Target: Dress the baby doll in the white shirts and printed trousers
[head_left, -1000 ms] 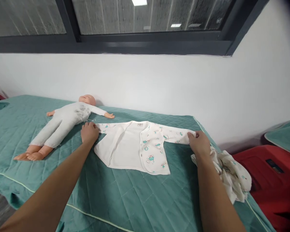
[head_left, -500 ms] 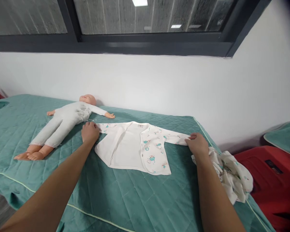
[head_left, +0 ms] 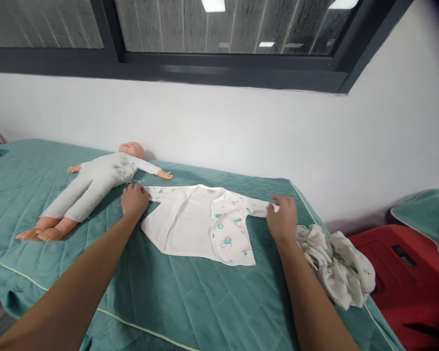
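A small white baby shirt [head_left: 193,224] with green and red prints lies spread on the green quilted cover, its front panels folded partly open. At its left cuff, my left hand [head_left: 134,200] is closed with the cuff edge at its fingertips. My right hand [head_left: 283,219] is on the end of the other sleeve, the cuff between thumb and fingers; the index finger is stretched out above it. Left of the shirt, a baby doll [head_left: 106,178] in a pale cloth body lies on its back, one arm reaching toward the shirt.
A crumpled printed cloth [head_left: 338,270] lies by my right forearm at the cover's edge. Beyond it stands a red plastic case [head_left: 384,273] with a green cloth [head_left: 424,212] on top. A white wall [head_left: 223,131] and dark window frame [head_left: 219,70] rise behind the quilted cover [head_left: 190,302].
My right hand has shifted left along the sleeve end, and its index finger has lifted and straightened. My left hand stays at its cuff. The view has moved slightly.
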{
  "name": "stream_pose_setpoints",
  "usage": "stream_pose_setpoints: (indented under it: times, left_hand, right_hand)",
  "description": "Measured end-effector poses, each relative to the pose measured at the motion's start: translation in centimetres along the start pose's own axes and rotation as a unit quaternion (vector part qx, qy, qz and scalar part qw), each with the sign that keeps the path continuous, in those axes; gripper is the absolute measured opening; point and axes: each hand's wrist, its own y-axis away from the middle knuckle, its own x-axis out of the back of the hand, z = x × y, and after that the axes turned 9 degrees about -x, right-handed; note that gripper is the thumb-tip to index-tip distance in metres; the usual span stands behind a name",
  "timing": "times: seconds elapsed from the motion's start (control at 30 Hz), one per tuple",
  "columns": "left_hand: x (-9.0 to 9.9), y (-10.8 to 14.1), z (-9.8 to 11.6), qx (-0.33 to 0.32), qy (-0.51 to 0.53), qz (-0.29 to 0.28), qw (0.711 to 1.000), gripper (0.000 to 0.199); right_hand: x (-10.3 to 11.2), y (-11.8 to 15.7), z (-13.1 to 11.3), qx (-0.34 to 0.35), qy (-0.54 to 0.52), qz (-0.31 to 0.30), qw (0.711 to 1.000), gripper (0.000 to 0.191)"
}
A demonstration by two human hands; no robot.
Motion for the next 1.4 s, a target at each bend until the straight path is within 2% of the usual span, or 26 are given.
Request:
stream_pose_setpoints:
  times: [0.07,0.13,0.23,0.33,0.4,0.47,0.53,0.57,0.6,0.67,0.7,0.73,0.8,0.83,0.9,0.97,1.03,1.13,1.2,1.27,1.33,1.4]
  left_hand:
    - [0.0,0.0,0.0,0.001,0.001,-0.001,1.000,0.030]
    - [-0.1,-0.1,0.0,0.003,-0.001,-0.003,1.000,0.031]
    - [-0.1,-0.2,0.0,0.008,-0.004,-0.004,1.000,0.032]
    - [-0.1,-0.1,0.1,0.009,-0.004,-0.003,1.000,0.031]
    - [0.0,-0.1,0.3,0.005,-0.003,-0.002,1.000,0.030]
    - [0.1,0.0,0.3,0.003,-0.005,-0.004,1.000,0.030]
    - [0.2,0.0,0.4,0.001,-0.009,-0.006,1.000,0.031]
    - [0.2,0.0,0.4,0.000,-0.011,-0.008,1.000,0.031]
    - [0.2,0.0,0.3,-0.001,-0.012,-0.009,1.000,0.031]
    - [0.1,0.0,0.3,-0.003,-0.014,-0.010,1.000,0.032]
    - [0.0,0.0,0.2,-0.004,-0.015,-0.009,1.000,0.032]
    - [0.0,0.0,0.1,-0.004,-0.017,-0.008,1.000,0.032]
    - [-0.1,0.0,0.1,-0.004,-0.019,-0.004,1.000,0.032]
    - [-0.1,0.0,0.1,-0.005,-0.020,-0.003,1.000,0.032]
    - [-0.1,0.0,0.1,-0.006,-0.022,-0.004,1.000,0.031]
    - [0.0,-0.1,0.1,-0.005,-0.023,-0.007,1.000,0.031]
    - [0.1,-0.1,0.1,-0.003,-0.022,-0.008,1.000,0.031]
    - [0.2,0.0,0.3,-0.004,-0.012,-0.001,1.000,0.031]
    - [0.3,0.2,0.5,-0.007,-0.003,0.003,1.000,0.031]
    - [0.6,0.6,0.8,-0.009,0.000,0.022,1.000,0.031]
    - [1.2,1.0,1.0,-0.023,-0.005,0.064,0.998,0.030]
    - [2.2,1.2,0.8,-0.086,-0.009,0.098,0.991,0.030]
  right_hand:
    - [-0.5,2.2,-3.1,0.075,-0.083,-0.107,0.988,0.023]
    - [-1.2,4.7,-6.2,0.144,-0.080,-0.193,0.967,0.025]
    - [-2.4,7.6,-9.5,0.142,0.049,-0.227,0.962,0.031]
    - [-3.3,8.4,-10.5,0.120,0.139,-0.243,0.952,0.028]
    - [-3.7,8.1,-10.2,0.118,0.140,-0.254,0.950,0.018]
    - [-3.9,7.4,-9.6,0.116,0.093,-0.258,0.954,0.013]
    - [-3.7,6.5,-8.9,0.070,-0.012,-0.273,0.959,0.010]
    - [-3.4,6.0,-8.4,0.022,-0.084,-0.286,0.954,0.007]
    - [-2.9,5.3,-7.9,-0.040,-0.164,-0.303,0.938,0.005]
    - [-1.4,3.7,-6.4,-0.171,-0.315,-0.326,0.875,0.007]
    - [-0.5,2.8,-5.6,-0.224,-0.369,-0.328,0.840,0.012]
    - [0.4,2.0,-4.6,-0.260,-0.399,-0.319,0.819,0.015]
    - [1.8,0.4,-2.4,-0.282,-0.392,-0.304,0.821,0.016]
    - [2.2,-0.2,-1.3,-0.281,-0.358,-0.293,0.841,0.016]
    - [2.3,-1.2,0.6,-0.265,-0.240,-0.261,0.897,0.017]
    - [1.8,-1.7,1.8,-0.226,-0.111,-0.228,0.940,0.017]
    - [1.1,-1.7,1.9,-0.170,-0.036,-0.198,0.965,0.017]
    - [0.4,-0.5,-0.2,-0.067,-0.031,-0.131,0.989,0.018]
    - [0.4,1.3,-2.5,0.018,-0.068,-0.085,0.994,0.019]
    - [0.6,4.0,-5.0,0.116,-0.126,-0.085,0.981,0.018]
    - [0.8,7.1,-7.4,0.187,-0.183,-0.145,0.954,0.017]
    - [0.9,10.1,-9.7,0.215,-0.212,-0.229,0.925,0.019]
